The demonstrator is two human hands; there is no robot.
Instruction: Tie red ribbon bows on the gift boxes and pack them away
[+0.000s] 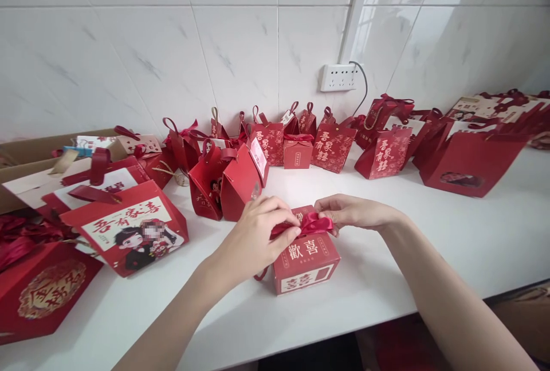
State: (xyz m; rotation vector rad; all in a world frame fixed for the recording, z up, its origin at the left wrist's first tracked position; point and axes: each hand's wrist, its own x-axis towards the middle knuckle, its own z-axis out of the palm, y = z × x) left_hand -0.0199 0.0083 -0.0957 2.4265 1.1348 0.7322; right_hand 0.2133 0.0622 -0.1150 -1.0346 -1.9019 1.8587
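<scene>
A red gift box point(306, 262) with white Chinese lettering stands in front of me. Across its top lies a shiny red ribbon bow point(315, 223). My left hand point(268, 231) pinches the bow's left side between thumb and fingers, close over the box top. At the bow's right loop, my right hand point(348, 212) is closed, thumb and fingertips pressed on the ribbon. Part of the bow and the box's back left side are hidden behind my left hand. A bit of ribbon point(261, 273) shows at the box's lower left.
Several red gift boxes line the white table point(382, 279) along the tiled wall. A box with a cartoon couple point(133, 228) stands left, beside a gold-lettered box point(51, 291). A large red box point(472, 159) is at right. A power socket point(341, 78) is on the wall.
</scene>
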